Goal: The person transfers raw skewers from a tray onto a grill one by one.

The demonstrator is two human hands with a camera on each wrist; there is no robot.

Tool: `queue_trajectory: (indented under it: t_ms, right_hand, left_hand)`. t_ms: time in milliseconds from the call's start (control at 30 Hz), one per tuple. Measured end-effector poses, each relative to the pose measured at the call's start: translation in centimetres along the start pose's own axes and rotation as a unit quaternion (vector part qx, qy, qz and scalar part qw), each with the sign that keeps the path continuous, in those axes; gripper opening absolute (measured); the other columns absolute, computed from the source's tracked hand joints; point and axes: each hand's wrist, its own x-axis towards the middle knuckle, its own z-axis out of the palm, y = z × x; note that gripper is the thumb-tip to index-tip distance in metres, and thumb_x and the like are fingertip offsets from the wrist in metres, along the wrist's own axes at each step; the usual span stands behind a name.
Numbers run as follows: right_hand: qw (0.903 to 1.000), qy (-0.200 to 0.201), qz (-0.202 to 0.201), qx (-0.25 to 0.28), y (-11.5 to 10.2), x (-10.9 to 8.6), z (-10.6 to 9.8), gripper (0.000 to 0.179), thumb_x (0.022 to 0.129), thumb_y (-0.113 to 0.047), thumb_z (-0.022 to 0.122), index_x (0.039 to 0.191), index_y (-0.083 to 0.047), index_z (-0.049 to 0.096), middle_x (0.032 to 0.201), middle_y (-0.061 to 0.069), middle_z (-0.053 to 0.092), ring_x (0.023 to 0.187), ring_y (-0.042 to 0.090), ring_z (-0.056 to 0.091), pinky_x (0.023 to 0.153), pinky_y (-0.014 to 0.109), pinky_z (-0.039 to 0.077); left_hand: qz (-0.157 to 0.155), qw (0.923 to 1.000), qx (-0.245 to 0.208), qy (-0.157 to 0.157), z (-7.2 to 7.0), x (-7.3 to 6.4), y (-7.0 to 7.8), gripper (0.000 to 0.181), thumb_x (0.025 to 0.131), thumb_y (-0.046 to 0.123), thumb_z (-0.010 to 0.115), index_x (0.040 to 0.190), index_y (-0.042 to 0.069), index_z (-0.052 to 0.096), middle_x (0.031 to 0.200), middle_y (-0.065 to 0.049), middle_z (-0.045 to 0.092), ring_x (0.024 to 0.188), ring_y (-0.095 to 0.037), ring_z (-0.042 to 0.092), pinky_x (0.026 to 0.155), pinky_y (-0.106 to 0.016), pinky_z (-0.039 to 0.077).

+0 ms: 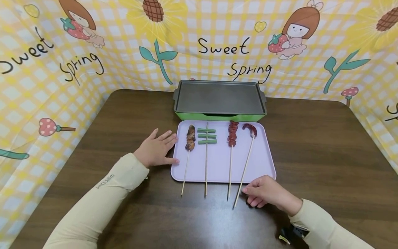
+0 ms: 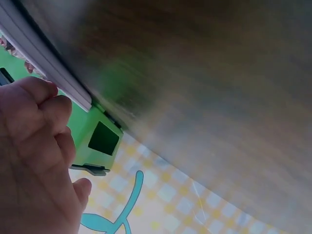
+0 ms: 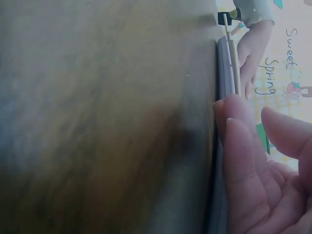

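Observation:
A lavender tray (image 1: 217,166) on the table carries a skewer of browned chunks (image 1: 190,138), one of green stalk pieces (image 1: 206,136), one of dark red meat (image 1: 232,133) and one with a curled red piece (image 1: 250,129). Their sticks jut over the tray's front edge. My left hand (image 1: 157,148) lies spread at the tray's left side, fingertips and thumb right at the rim. My right hand (image 1: 265,193) is by the tray's front right corner, fingertips beside the stick of the curled-piece skewer. In the right wrist view its thumb (image 3: 287,131) stands apart from the fingers.
Right behind the tray stands a green grill (image 1: 245,117) with a flat dark plate (image 1: 217,98) on top. Patterned yellow cloth (image 1: 214,31) hangs along the back and sides of the brown wooden table (image 1: 311,145). A small black device (image 1: 293,232) is at the right wrist.

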Motion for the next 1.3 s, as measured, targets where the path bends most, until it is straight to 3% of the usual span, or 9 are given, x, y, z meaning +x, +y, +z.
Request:
queue_trajectory:
  t_ms: [333, 533, 800, 1067, 1167, 1300]
  right_hand:
    - [1.0, -0.001, 0.0, -0.006, -0.1, 0.9, 1.1, 0.028, 0.093, -0.018, 0.061, 0.08, 0.005, 0.068, 0.057, 0.001, 0.062, 0.048, 0.006, 0.058, 0.047, 0.024, 0.051]
    - [0.9999, 0.001, 0.013, -0.011, -0.3, 1.0, 1.4, 0.03, 0.093, -0.022, 0.061, 0.076, 0.001, 0.068, 0.054, -0.002, 0.06, 0.045, 0.005, 0.057, 0.046, 0.023, 0.05]
    - [0.9998, -0.013, 0.016, 0.007, -0.5, 1.0, 1.3, 0.025, 0.093, -0.014, 0.06, 0.079, 0.004, 0.068, 0.058, 0.001, 0.063, 0.049, 0.005, 0.058, 0.046, 0.022, 0.051]
    - [0.9976, 0.026, 0.003, 0.064, -0.2, 0.9, 1.8, 0.016, 0.089, -0.008, 0.058, 0.082, 0.005, 0.064, 0.062, 0.001, 0.063, 0.053, 0.007, 0.06, 0.049, 0.023, 0.052]
    - [0.9943, 0.046, 0.002, 0.096, -0.2, 0.8, 1.9, 0.014, 0.087, -0.005, 0.059, 0.091, 0.008, 0.061, 0.065, 0.002, 0.064, 0.055, 0.008, 0.062, 0.05, 0.023, 0.052]
    - [0.9885, 0.059, 0.007, 0.139, -0.2, 0.8, 1.9, 0.026, 0.086, -0.002, 0.06, 0.107, 0.013, 0.055, 0.07, 0.003, 0.067, 0.058, 0.009, 0.065, 0.053, 0.023, 0.054]
  left_hand:
    - [0.009, 0.9999, 0.001, 0.005, 0.0, -0.1, 0.0, 0.101, 0.077, 0.069, 0.059, 0.147, 0.0, 0.036, 0.152, -0.015, 0.032, 0.143, -0.031, 0.022, 0.112, -0.058, 0.008]
    - [0.011, 0.9999, 0.002, 0.003, 0.0, -0.3, 0.1, 0.098, 0.078, 0.067, 0.059, 0.145, -0.001, 0.037, 0.151, -0.016, 0.033, 0.142, -0.031, 0.023, 0.112, -0.058, 0.011]
    - [0.02, 0.9997, -0.015, -0.004, -0.4, -0.4, 0.0, 0.092, 0.081, 0.06, 0.061, 0.146, -0.001, 0.036, 0.152, -0.015, 0.033, 0.143, -0.031, 0.022, 0.111, -0.059, 0.011]
    - [0.019, 0.9994, -0.025, -0.015, -0.4, -0.2, -0.1, 0.093, 0.081, 0.059, 0.063, 0.146, -0.001, 0.035, 0.152, -0.015, 0.032, 0.143, -0.032, 0.02, 0.111, -0.06, 0.01]
    - [0.018, 0.9993, -0.03, -0.014, -0.4, -0.1, 0.0, 0.094, 0.08, 0.058, 0.064, 0.146, -0.002, 0.035, 0.152, -0.015, 0.032, 0.143, -0.033, 0.019, 0.111, -0.06, 0.01]
    - [0.018, 0.9991, -0.038, -0.011, -0.4, -0.1, 0.1, 0.094, 0.079, 0.056, 0.066, 0.146, -0.003, 0.035, 0.152, -0.016, 0.032, 0.143, -0.034, 0.02, 0.111, -0.06, 0.011]
